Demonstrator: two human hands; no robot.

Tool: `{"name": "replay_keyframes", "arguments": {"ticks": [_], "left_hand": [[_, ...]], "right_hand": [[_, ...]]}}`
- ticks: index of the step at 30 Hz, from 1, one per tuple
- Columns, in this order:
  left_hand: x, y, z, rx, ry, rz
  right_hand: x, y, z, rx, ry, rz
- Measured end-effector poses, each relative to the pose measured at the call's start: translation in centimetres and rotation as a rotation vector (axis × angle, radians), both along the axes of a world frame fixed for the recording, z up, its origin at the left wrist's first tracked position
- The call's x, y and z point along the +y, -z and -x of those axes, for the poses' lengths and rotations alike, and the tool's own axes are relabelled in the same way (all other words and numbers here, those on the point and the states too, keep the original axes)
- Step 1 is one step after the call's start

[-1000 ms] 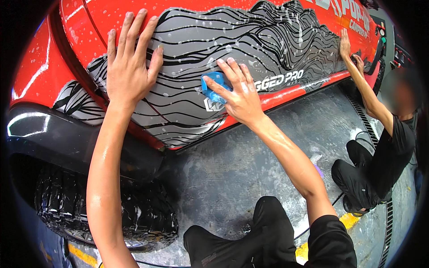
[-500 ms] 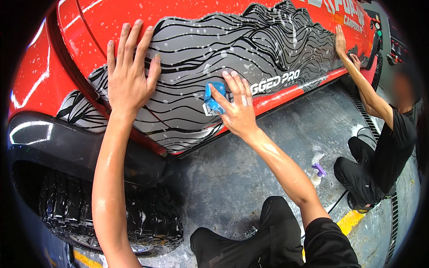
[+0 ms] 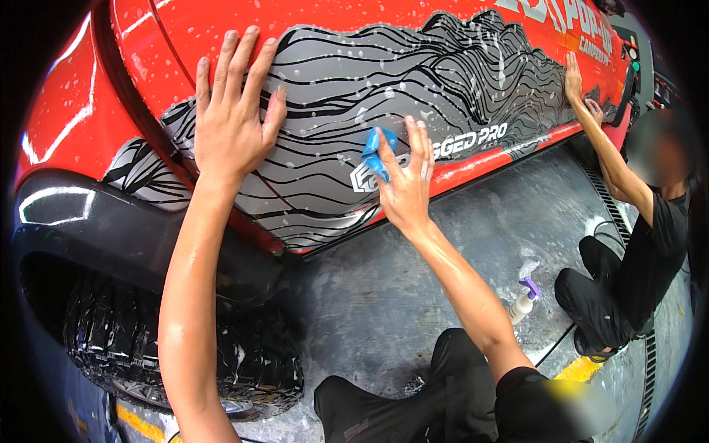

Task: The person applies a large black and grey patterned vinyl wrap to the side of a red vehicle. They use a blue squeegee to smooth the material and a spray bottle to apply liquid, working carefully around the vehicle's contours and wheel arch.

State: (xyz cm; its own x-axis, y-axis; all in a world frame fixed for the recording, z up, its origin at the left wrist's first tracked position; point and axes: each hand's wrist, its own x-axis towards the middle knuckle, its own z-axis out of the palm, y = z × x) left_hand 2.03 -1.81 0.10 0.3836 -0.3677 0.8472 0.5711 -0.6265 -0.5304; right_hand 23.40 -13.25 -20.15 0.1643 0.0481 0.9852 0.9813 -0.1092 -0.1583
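Note:
My left hand [image 3: 235,111] lies flat on the wet side of a red vehicle [image 3: 159,70], fingers spread upward. Its palm is beside a grey graphic [image 3: 325,96] with black wavy lines. Lower and to the right, my right hand [image 3: 408,181] holds a soft, shiny blue piece that looks like a clay bar [image 3: 380,148] against the graphic. The thumb presses on the blue piece while the other fingers stretch upward. A white logo [image 3: 363,177] shows just beneath it. White lettering [image 3: 473,142] runs on to the right of that hand.
A black wheel arch [image 3: 111,229] and a foamy tyre [image 3: 185,340] stand at lower left. On the grey floor [image 3: 369,295] is a spray bottle with a purple head [image 3: 527,289]. At right a crouching person in black [image 3: 650,244] reaches to the panel, near a floor drain [image 3: 609,199].
My right hand has slid the blue clay bar slightly up and right over the graphic. My left hand stays on the panel. The view has shifted, and more of the spray bottle shows.

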Motion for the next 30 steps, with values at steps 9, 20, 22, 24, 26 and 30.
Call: {"name": "replay_keyframes", "arguments": {"ticks": [9, 20, 22, 24, 26, 30], "left_hand": [[0.1, 0.0, 0.0, 0.013, 0.019, -0.002], [0.3, 0.0, 0.2, 0.001, 0.016, 0.000], [0.2, 0.1, 0.1, 0.007, 0.029, 0.002], [0.2, 0.0, 0.3, 0.010, 0.036, 0.005], [0.0, -0.1, -0.2, 0.008, 0.029, 0.014], [0.5, 0.0, 0.4, 0.017, 0.006, 0.015]], "right_hand": [[2.3, -1.8, 3.8, -0.063, -0.018, -0.066], [0.0, -2.9, 1.5, -0.196, 0.062, 0.128], [1.0, -3.9, 2.4, -0.311, -0.023, 0.100], [-0.2, -4.4, 2.0, -0.324, 0.040, 0.153], [-1.0, -3.4, -0.1, -0.253, 0.095, 0.088], [0.5, -4.4, 2.3, -0.318, 0.039, 0.150]]}}
